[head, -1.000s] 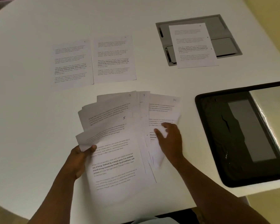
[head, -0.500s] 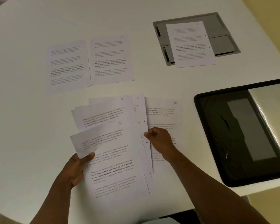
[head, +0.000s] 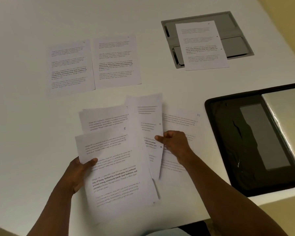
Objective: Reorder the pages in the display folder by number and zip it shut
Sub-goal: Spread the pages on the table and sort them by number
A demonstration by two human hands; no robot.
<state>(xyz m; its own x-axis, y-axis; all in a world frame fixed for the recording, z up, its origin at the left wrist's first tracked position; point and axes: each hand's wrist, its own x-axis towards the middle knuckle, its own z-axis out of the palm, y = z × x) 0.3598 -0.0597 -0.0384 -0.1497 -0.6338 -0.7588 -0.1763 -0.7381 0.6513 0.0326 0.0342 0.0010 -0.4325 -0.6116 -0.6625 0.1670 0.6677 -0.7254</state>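
My left hand (head: 78,174) grips a fanned stack of printed pages (head: 112,150) at its left edge; a handwritten 5 shows on one sheet. My right hand (head: 174,142) pinches the right edge of one page (head: 148,126) and lifts it off the fan. A page marked 10 (head: 182,123) lies flat on the table under my right wrist. Two pages (head: 70,65) (head: 116,60) lie side by side further back. The black display folder (head: 245,142) lies open at the right, a clear sleeve (head: 286,113) folded over its far half.
The white table (head: 32,116) has a curved front edge. A grey recessed panel (head: 235,46) at the back right carries another printed page (head: 201,45). Yellowish floor or wall shows past the table's right edge.
My right hand closed on one page's edge and raised it, so it now stands tilted above the fan. Page 10 stays flat on the table. The left hand still holds the fan.
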